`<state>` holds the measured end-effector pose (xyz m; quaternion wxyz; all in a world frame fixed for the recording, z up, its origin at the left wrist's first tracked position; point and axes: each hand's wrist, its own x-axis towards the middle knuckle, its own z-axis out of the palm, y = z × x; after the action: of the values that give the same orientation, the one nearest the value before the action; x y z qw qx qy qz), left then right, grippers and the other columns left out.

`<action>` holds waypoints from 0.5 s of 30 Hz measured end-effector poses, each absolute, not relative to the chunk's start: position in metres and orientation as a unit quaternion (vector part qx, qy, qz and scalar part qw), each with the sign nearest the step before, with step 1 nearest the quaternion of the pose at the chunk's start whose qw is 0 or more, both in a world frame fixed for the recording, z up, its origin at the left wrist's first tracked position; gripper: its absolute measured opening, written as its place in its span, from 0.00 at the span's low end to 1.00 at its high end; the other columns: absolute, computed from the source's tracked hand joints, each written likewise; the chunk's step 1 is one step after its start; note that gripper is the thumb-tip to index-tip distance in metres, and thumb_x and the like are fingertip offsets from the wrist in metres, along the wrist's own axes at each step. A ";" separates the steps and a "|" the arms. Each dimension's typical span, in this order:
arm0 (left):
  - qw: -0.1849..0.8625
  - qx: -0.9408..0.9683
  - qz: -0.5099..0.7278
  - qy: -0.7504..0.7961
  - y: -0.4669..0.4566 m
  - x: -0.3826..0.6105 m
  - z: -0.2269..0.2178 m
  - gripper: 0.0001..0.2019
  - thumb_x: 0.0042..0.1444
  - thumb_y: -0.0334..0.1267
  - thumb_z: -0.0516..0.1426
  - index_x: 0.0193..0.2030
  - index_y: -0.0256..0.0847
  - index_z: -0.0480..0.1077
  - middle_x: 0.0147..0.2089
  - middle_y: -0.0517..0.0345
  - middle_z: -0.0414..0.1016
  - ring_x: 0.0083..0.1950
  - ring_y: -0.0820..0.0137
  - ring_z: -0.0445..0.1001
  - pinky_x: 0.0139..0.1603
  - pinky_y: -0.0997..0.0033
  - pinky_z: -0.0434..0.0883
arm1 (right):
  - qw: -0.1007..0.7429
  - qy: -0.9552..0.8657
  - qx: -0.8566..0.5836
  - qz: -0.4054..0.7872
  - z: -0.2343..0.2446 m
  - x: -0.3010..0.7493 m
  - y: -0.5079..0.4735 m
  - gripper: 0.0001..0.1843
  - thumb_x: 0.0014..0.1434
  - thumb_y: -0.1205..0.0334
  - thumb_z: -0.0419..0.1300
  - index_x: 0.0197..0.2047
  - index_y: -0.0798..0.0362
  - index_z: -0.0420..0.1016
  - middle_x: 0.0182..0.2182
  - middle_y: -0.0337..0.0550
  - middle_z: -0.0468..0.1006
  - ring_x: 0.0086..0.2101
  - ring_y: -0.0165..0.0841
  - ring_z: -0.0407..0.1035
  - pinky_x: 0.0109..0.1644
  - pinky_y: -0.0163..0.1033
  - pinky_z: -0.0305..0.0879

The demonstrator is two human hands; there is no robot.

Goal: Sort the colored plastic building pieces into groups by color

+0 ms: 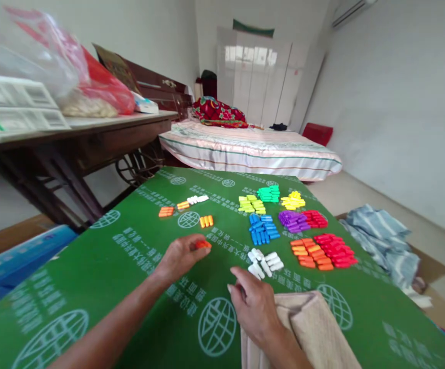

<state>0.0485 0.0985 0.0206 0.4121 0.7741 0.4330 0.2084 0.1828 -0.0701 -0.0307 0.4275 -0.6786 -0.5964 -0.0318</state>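
Observation:
My left hand [179,256] rests on the green table mat [138,256], fingers closed round small orange-red pieces [203,244]. My right hand [253,302] lies nearer the front, fingers curled, close to a heap of white pieces [264,262]; what it holds, if anything, is hidden. Sorted heaps lie beyond: blue [263,228], purple [293,220], red [335,249], orange [309,253], yellow-green [252,204], green [269,193] and yellow [293,201].
Small groups of orange pieces [206,221] and white pieces [197,199] lie at the mat's far left. A beige cloth [314,328] lies under my right wrist. A dark wooden table [76,138] stands left, a bed [249,148] behind, folded blue fabric [379,236] right.

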 end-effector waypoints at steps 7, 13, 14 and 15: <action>0.732 0.588 0.139 0.316 0.022 0.079 0.041 0.22 0.41 0.47 0.65 0.42 0.38 0.75 0.41 0.51 0.79 0.43 0.65 0.75 0.47 0.66 0.70 | 0.449 -0.571 -0.675 -0.130 -0.010 0.191 -0.069 0.16 0.60 0.65 0.51 0.49 0.57 0.72 0.36 0.48 0.79 0.31 0.34 0.74 0.35 0.37 0.71; 0.801 0.497 0.178 0.283 0.003 0.096 0.036 0.17 0.43 0.46 0.66 0.38 0.37 0.76 0.40 0.50 0.79 0.40 0.67 0.74 0.46 0.65 0.70 | 0.472 -0.545 -0.673 -0.163 -0.013 0.202 -0.083 0.15 0.61 0.64 0.52 0.51 0.57 0.69 0.38 0.50 0.78 0.36 0.36 0.74 0.39 0.40 0.72; 0.808 0.486 0.181 0.278 0.001 0.098 0.035 0.17 0.43 0.46 0.66 0.37 0.37 0.76 0.40 0.50 0.79 0.40 0.67 0.74 0.46 0.65 0.71 | 0.468 -0.547 -0.674 -0.166 -0.013 0.205 -0.085 0.14 0.61 0.65 0.52 0.50 0.57 0.69 0.38 0.50 0.78 0.37 0.36 0.73 0.39 0.41 0.72; 0.815 0.477 0.184 0.273 -0.001 0.101 0.033 0.16 0.43 0.46 0.66 0.36 0.38 0.76 0.40 0.50 0.79 0.40 0.67 0.74 0.45 0.66 0.71 | 0.462 -0.552 -0.674 -0.168 -0.012 0.208 -0.088 0.13 0.61 0.66 0.52 0.49 0.56 0.69 0.38 0.50 0.78 0.37 0.36 0.73 0.40 0.41 0.72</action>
<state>0.1010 -0.0014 0.0333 0.8148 0.4774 0.2731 0.1835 0.2077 -0.0881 -0.0120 0.4623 -0.6736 -0.5516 -0.1682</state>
